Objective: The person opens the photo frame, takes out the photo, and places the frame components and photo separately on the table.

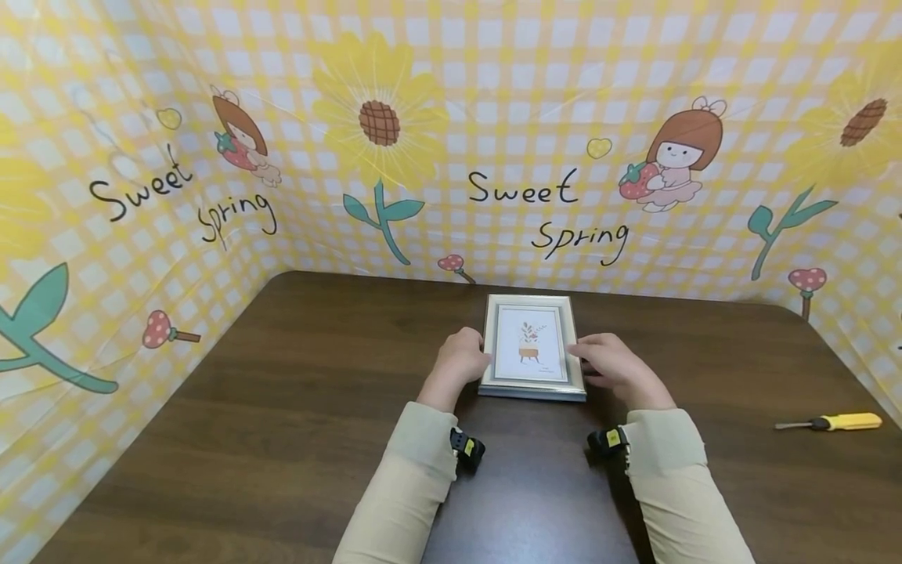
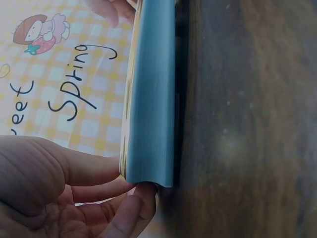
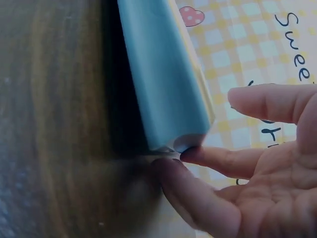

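Observation:
A picture frame (image 1: 532, 392) with a silvery border lies face up toward the back of the table, a potted plant drawn on its white sheet. At its left side my left hand (image 1: 460, 362) grips the edge; the left wrist view shows the thumb on the front rim and fingertips against the side and underside. My right hand (image 1: 618, 366) is at the opposite edge. Its fingertips (image 3: 190, 156) touch the side near the bottom, while the thumb (image 3: 247, 101) stands off from the front rim. Both wrist views show the frame's blue-grey outer side (image 2: 151, 94).
A screwdriver (image 1: 846, 422) with a yellow handle lies at the right of the dark wooden table (image 1: 282, 439). Yellow checked cloth (image 1: 507, 94) printed with flowers and lettering rises behind the table and along its sides.

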The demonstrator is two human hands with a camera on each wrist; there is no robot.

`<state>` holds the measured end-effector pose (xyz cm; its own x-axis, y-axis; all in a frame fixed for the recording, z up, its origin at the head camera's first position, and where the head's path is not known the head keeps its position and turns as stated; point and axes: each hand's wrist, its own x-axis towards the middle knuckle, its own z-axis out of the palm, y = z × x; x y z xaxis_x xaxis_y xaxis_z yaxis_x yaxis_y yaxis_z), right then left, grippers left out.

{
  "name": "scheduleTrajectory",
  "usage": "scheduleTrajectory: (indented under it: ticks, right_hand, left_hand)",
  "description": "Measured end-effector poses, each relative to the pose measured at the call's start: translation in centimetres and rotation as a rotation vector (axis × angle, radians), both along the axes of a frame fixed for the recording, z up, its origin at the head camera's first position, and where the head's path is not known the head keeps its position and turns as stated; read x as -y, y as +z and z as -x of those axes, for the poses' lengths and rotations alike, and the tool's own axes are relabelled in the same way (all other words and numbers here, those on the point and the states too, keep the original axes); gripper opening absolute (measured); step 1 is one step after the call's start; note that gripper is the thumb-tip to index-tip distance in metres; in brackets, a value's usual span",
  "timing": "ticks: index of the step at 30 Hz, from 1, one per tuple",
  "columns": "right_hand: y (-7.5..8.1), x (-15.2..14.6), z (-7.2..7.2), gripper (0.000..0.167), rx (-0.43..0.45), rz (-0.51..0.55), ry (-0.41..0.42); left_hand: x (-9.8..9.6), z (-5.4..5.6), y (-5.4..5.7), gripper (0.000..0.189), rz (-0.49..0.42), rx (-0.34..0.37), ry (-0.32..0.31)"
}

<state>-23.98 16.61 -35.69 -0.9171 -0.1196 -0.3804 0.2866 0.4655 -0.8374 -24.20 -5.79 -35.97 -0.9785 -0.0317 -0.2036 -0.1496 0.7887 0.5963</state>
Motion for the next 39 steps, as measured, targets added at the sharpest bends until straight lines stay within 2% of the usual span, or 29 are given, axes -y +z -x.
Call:
scheduleTrajectory:
  ticks: [7, 12, 16, 21, 22, 28, 39]
  right_hand:
    - [-0.1, -0.6, 0.1, 0.054, -0.029, 0.087, 0.001]
    - [-0.9, -1.6, 0.4, 0.054, -0.027, 0.241, -0.016]
    - [-1.8, -2.5, 0.4, 0.054, 0.054, 0.428, -0.016]
    - [-2.8, -3.3, 0.6, 0.025, 0.189, 0.671, 0.021]
    - [-2.9, -3.3, 0.6, 0.026, 0.199, 0.693, 0.03]
    - [-3.1, -3.1, 0.8, 0.054, 0.183, 0.698, 0.043]
    - [-2.5, -2.8, 0.8, 0.059, 0.135, 0.709, 0.053]
  left_hand:
    - [0.0, 0.0, -0.2, 0.018, 0.025, -0.022, -0.013]
    - [-0.1, -0.2, -0.4, 0.014, 0.003, -0.001, -0.008]
    - [-0.3, -0.3, -0.5, 0.012, 0.035, 0.0, -0.015]
    - [-0.6, -0.2, -0.3, 0.013, 0.093, -0.017, -0.025]
    - [-0.6, -0.2, -0.2, 0.014, 0.097, -0.015, -0.024]
    - [-0.5, -0.2, -0.2, 0.015, 0.103, -0.005, -0.023]
    - [-0.5, -0.2, -0.1, 0.014, 0.077, -0.009, -0.031]
